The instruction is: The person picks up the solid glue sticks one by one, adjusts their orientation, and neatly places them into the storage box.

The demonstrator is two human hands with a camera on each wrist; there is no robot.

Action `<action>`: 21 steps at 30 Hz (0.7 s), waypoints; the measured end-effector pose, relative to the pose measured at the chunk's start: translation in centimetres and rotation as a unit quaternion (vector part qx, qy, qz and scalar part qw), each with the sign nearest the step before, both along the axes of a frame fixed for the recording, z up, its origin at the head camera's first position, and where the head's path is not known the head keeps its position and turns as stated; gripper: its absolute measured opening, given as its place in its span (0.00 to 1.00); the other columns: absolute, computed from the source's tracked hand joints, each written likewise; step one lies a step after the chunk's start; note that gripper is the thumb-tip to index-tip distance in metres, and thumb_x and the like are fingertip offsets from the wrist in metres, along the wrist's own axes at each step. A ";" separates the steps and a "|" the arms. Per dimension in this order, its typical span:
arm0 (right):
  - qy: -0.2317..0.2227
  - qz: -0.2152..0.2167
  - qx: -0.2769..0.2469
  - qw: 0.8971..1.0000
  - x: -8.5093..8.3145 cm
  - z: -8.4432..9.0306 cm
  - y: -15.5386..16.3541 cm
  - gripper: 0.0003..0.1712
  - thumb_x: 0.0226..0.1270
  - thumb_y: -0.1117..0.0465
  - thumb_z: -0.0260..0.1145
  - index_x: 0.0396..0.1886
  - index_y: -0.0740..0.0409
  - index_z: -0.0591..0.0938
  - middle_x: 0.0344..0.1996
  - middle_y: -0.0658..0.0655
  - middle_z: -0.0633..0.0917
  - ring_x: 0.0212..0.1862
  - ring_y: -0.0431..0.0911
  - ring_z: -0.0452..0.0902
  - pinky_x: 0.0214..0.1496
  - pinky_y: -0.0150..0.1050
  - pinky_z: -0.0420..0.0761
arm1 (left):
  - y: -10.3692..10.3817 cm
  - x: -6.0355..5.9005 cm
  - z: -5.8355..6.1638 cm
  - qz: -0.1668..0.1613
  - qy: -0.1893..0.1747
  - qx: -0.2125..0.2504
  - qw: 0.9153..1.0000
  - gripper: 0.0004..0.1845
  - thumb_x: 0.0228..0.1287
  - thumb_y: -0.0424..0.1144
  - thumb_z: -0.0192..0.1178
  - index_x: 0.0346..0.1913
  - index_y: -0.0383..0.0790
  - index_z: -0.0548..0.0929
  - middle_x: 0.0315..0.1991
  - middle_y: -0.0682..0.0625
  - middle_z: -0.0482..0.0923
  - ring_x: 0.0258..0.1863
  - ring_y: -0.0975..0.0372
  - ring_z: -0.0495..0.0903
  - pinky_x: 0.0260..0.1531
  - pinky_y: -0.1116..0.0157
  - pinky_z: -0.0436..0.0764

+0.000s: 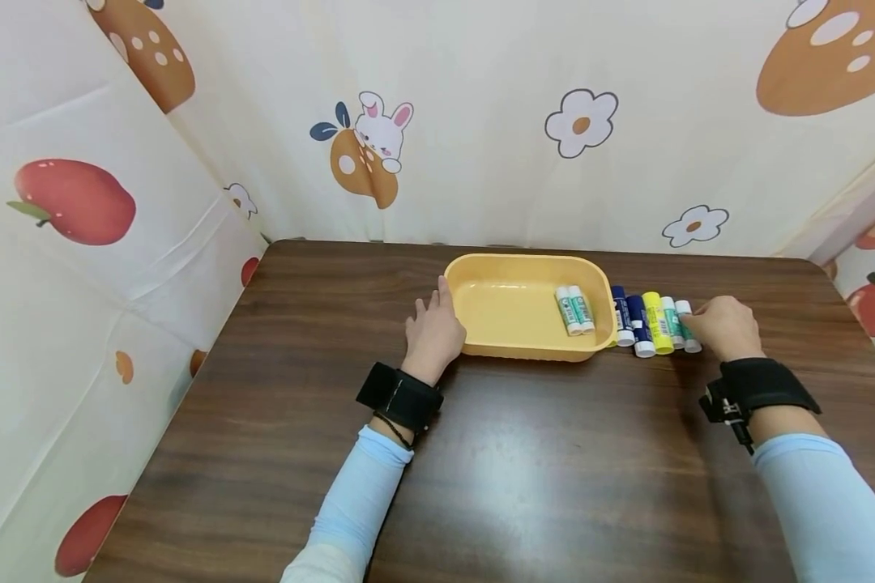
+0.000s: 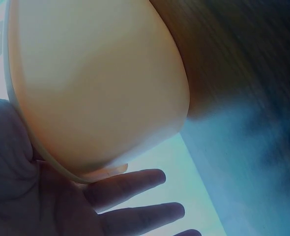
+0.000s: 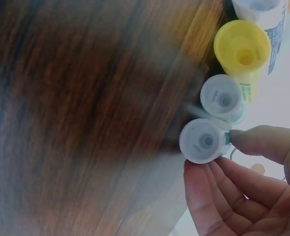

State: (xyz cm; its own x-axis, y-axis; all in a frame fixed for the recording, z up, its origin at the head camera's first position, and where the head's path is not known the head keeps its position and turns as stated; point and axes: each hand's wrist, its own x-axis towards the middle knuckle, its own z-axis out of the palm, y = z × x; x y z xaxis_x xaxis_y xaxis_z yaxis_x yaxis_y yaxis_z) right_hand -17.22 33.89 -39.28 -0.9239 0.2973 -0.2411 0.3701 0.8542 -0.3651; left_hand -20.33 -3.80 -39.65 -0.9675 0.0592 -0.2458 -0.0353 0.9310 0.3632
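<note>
Five glue sticks lie in a row right of centre beside the yellow tray (image 1: 481,267), where the right hand (image 1: 725,326) pinches the outermost green-and-white stick (image 3: 204,141), while the left hand (image 1: 432,332), fingers straight, braces the tray's left rim, seemingly to steady it.

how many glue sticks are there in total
7. Two green-and-white ones lie inside the yellow tray; five lie in a row on the table beside it, the end one pinched by the right hand.

Bright, even head view with overhead glare on the table (image 1: 481,486); blurry, backlit, blue-tinted wrist views.
</note>
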 end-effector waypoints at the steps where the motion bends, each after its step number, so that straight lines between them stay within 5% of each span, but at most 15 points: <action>1: 0.005 -0.001 -0.001 1.000 0.1 -0.1 0.0 0.26 0.64 0.57 0.56 0.43 0.82 0.78 0.36 0.75 0.79 0.36 0.60 0.71 0.31 0.44 0.69 | 0.0 0.0 -0.1 -0.001 -0.001 -0.005 1.000 0.37 0.70 0.39 0.43 0.75 0.44 0.36 0.73 0.44 0.53 0.72 0.45 0.51 0.65 0.45 0.59; 6: 0.054 -0.007 -0.009 0.998 0.1 0.4 -0.3 0.27 0.64 0.56 0.54 0.44 0.81 0.79 0.40 0.77 0.79 0.38 0.62 0.72 0.27 0.40 0.68 | 0.0 0.0 -0.3 -0.004 0.004 -0.011 1.000 0.37 0.70 0.39 0.42 0.75 0.44 0.36 0.73 0.44 0.53 0.72 0.45 0.51 0.65 0.45 0.61; 15: 0.126 0.012 -0.051 0.991 -0.8 4.5 -4.0 0.32 0.68 0.47 0.53 0.47 0.76 0.79 0.42 0.75 0.80 0.39 0.60 0.74 0.29 0.37 0.69 | 0.1 -0.5 0.1 -0.002 0.009 0.002 1.000 0.38 0.69 0.39 0.43 0.75 0.44 0.36 0.73 0.44 0.53 0.72 0.45 0.51 0.65 0.44 0.59; 21: 0.120 0.030 -0.075 0.989 -1.5 5.4 -7.1 0.30 0.67 0.47 0.56 0.46 0.73 0.81 0.37 0.71 0.83 0.34 0.54 0.76 0.26 0.34 0.71 | 0.1 -0.3 0.0 0.001 -0.006 0.006 1.000 0.38 0.69 0.39 0.43 0.75 0.45 0.36 0.74 0.44 0.52 0.72 0.44 0.50 0.66 0.44 0.58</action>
State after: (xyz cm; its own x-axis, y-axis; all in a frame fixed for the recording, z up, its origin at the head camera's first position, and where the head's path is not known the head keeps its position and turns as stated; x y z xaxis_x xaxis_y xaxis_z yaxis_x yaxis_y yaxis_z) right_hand -18.73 26.75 -33.85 -0.9749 0.2171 -0.0494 0.2070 0.8016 -0.5609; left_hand -20.60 -3.68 -39.64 -0.9648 0.0608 -0.2557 -0.0408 0.9264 0.3742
